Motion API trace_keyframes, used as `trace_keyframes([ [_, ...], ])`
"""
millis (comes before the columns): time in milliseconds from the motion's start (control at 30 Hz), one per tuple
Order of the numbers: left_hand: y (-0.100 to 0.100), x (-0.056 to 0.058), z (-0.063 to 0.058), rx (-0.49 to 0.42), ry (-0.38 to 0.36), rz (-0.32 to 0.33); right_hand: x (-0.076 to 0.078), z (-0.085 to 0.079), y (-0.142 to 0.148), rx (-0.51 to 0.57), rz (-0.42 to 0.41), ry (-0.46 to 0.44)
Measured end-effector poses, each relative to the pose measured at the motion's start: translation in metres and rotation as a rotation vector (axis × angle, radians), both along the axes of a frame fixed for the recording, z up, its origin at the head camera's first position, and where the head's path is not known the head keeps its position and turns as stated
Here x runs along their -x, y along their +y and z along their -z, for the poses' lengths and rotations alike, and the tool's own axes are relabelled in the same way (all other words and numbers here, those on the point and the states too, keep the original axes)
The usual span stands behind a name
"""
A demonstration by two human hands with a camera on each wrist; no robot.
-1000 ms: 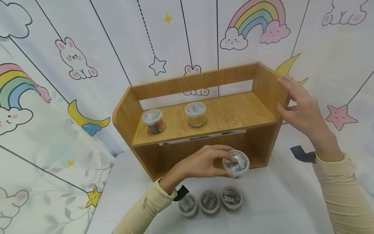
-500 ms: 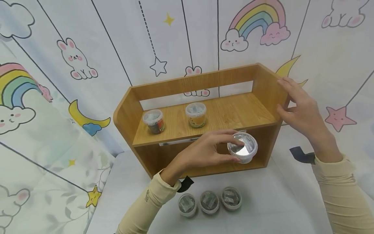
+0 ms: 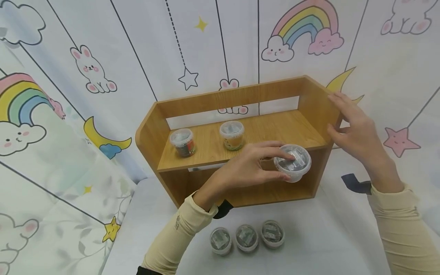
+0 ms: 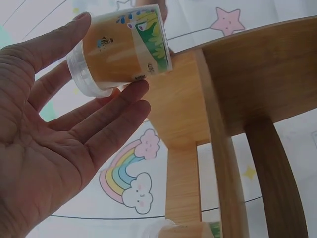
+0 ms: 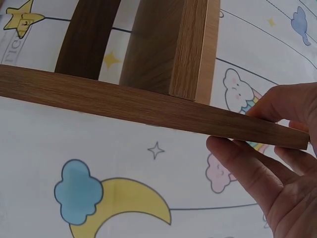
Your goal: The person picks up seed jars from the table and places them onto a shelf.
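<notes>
Left hand [image 3: 252,166] around 1 tub [image 3: 298,164] — right hand [image 3: 361,133] around shelf side [image 3: 314,110]

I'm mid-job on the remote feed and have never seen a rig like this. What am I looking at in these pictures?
There is no machine here: the left grip and the right grip are simply a person's bare hands. The wide picture comes from a camera worn on the head, looking forward and down; the two close ones come from cameras on the wrists.

On the white surface stands a wooden shelf; its upper board bears two lidded tubs. Three more tubs stand in a row in front of it. The left grip holds another tub above the surface, in front of the shelf's right part; the left wrist picture shows its orange label. The right grip holds the edge of the shelf's right side panel.
</notes>
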State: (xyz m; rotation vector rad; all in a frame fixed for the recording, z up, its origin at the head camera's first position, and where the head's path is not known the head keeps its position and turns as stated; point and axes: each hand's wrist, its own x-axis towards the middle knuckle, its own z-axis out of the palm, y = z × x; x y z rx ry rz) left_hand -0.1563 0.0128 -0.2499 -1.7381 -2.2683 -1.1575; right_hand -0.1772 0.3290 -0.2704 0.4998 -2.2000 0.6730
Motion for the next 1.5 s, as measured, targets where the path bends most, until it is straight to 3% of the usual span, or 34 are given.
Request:
trace_keyframes([
  [200,0.007,0.005,-0.01,-0.027,-0.05,-0.059,-0.001,0.0,-0.001,-0.005,0.013,-0.01],
  [800,0.02,0.024,-0.021,-0.139,-0.073,-0.184,0.0,0.0,0.0,-0.006,0.007,-0.013],
  [933,0.025,0.025,-0.024,-0.136,-0.067,-0.238,0.001,0.0,0.001,-0.004,0.004,-0.006],
  [1267,0.038,0.031,-0.022,-0.153,-0.126,-0.354,0.0,0.0,0.001,-0.015,-0.001,0.001],
  [1500,0.046,0.039,-0.017,-0.124,-0.109,-0.423,0.0,0.0,0.001,-0.011,0.003,-0.004],
])
